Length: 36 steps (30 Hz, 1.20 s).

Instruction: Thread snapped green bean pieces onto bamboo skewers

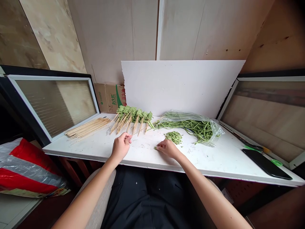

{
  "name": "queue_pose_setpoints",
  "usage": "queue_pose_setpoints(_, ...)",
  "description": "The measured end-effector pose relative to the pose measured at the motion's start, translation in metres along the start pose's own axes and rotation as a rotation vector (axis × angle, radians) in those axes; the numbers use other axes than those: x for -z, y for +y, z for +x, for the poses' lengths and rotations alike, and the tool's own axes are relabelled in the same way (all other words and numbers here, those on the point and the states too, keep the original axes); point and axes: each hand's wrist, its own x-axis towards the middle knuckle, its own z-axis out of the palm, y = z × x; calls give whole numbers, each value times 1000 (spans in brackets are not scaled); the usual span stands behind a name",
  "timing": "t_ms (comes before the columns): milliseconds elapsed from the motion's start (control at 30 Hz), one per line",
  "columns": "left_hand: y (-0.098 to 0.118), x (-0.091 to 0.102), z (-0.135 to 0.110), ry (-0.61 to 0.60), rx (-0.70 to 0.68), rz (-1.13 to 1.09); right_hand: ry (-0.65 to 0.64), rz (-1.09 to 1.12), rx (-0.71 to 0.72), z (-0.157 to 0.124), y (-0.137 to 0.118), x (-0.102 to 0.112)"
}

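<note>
Bean skewers (133, 114) lie near a carton (106, 98) marked "北大荒".

White tabletop (143, 156) carries whole spread, scuffed with small dark marks along front. Over on left, bare skewers (88, 128) lie fanned in loose bundle. Next along, loaded skewers (134, 114), green bean pieces heaped at back, sticks pointing frontward. Near middle, small pile of cut bean pieces (173, 137), few crumbs around. Just behind, clear plastic bag (215, 128), long green beans (190, 125) spilling out. Far right, black phone (266, 163) flat, green ring (276, 162) beside it.
</note>
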Motion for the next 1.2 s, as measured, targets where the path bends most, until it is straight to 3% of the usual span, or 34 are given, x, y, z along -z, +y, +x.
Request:
queue_pose_setpoints(133, -1, -3, -1, -11, 12, -6, 40, -174, -86, -2, -6, -7)
queue_pose_setpoints(267, -1, -4, -2, -30, 26, -7, 57, -122, -128, -1, -6, -12)
queue_pose_setpoints(500, 3, -3, -3, -86, 27, -10, 207, 300, -96, 12, 24, 4)
queue_pose_setpoints(733, 14, -5, -6, -170, -5, -30, 277, 731, -238, 14, 54, 43)
queue_pose_setpoints(1000, 14, -6, -8, -205, -28, -21, 165, 1195, -152, 6, 41, 72)
queue_pose_setpoints(1200, 8, -6, -7, -232, -25, -29, 169, 1291, -144, 3, 33, 74)
